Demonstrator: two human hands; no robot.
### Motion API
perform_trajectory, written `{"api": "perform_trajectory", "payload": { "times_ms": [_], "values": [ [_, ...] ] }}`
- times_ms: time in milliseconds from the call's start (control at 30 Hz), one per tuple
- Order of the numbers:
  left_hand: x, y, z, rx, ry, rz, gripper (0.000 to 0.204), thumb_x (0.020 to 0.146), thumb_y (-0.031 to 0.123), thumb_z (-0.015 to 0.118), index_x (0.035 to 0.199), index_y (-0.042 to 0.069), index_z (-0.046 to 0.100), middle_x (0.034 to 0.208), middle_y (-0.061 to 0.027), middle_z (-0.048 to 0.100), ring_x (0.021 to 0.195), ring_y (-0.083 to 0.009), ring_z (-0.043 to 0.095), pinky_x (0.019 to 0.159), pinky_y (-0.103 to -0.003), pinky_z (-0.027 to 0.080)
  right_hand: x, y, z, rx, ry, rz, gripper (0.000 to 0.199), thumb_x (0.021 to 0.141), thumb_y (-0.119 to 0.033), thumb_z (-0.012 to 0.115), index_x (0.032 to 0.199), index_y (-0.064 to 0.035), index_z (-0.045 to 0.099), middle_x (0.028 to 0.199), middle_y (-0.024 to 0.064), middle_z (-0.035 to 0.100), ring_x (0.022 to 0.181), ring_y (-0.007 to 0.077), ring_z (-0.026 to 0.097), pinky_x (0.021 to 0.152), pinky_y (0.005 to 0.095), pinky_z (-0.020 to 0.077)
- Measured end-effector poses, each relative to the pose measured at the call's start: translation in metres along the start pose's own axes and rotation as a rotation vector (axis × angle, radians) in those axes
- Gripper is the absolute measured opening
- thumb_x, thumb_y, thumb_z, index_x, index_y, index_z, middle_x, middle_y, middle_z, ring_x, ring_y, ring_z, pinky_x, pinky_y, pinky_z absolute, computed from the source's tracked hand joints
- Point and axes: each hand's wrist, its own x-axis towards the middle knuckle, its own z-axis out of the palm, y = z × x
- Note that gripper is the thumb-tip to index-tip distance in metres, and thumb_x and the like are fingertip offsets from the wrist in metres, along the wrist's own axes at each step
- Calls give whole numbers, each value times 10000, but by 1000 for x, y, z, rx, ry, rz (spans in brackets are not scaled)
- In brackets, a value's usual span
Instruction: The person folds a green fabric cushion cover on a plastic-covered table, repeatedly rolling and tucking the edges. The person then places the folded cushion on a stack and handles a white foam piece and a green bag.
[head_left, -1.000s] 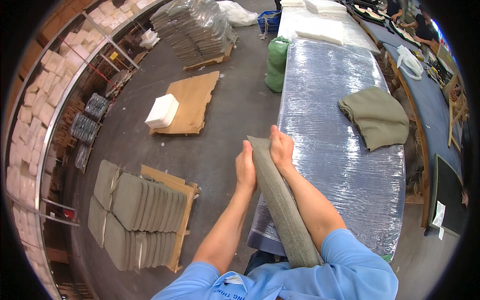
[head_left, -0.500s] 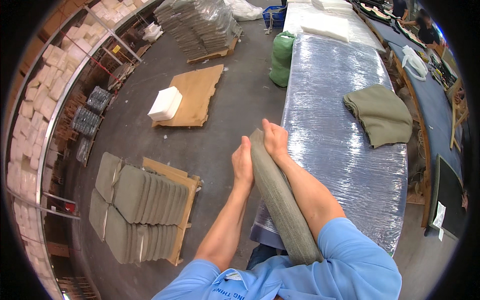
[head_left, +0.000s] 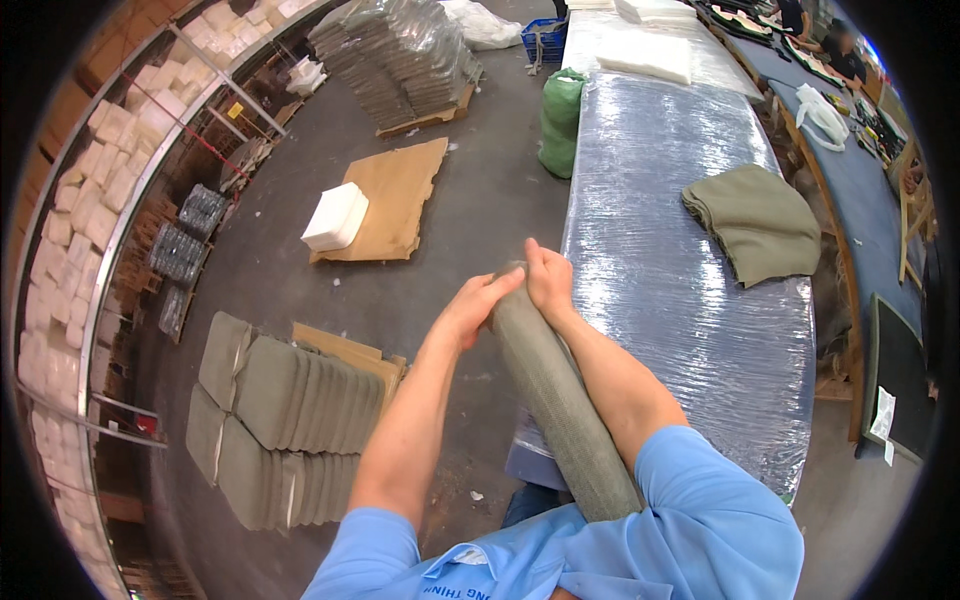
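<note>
An olive-grey cushion (head_left: 560,390) stands on edge before me, its near end against my blue shirt. My left hand (head_left: 480,305) grips its far left end, the thumb laid over the top edge and the fingers down the side. At the same end my right hand (head_left: 550,285) holds the right side, thumb pointing up, its other fingers mostly hidden. Beneath and right of the cushion lies a table wrapped in clear plastic film (head_left: 680,350). Folded olive fabric pieces (head_left: 755,225) rest in a pile on that film.
Bundled olive cushions (head_left: 290,410) stand at left on cardboard. White foam blocks (head_left: 338,217) sit on a cardboard sheet (head_left: 410,190) farther off. A green sack (head_left: 562,125) leans by the table's far left. A blue-topped workbench (head_left: 860,200) runs along the right, with people at its far end.
My left hand has shifted left and turned, bringing its thumb over the cushion's far end. The cushion's far end looks wider and rounder. My right hand stays nearly in place.
</note>
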Motion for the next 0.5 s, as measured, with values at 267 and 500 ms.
{"api": "perform_trajectory", "payload": {
  "times_ms": [267, 500],
  "values": [
    [38, 35, -1, 466, -15, -282, 792, 849, 353, 841, 1447, -43, 504, 1277, -149, 654, 1090, -221, 646, 853, -372, 519, 2, 9, -2, 161, 66, -39, 502, 1068, -426, 519, 812, -8, 626, 739, 189, 623, 704, 345, 598, 689, 455, 463],
    [70, 41, 16, 559, -157, -144, 459, 944, 344, 746, 1218, -18, 674, 1098, -116, 710, 984, -193, 667, 845, -379, 536, 14, 6, -34, 81, 59, 65, 399, 1089, -398, 500, 1049, -47, 684, 939, 170, 693, 916, 299, 666, 819, 431, 497]
  ]
}}
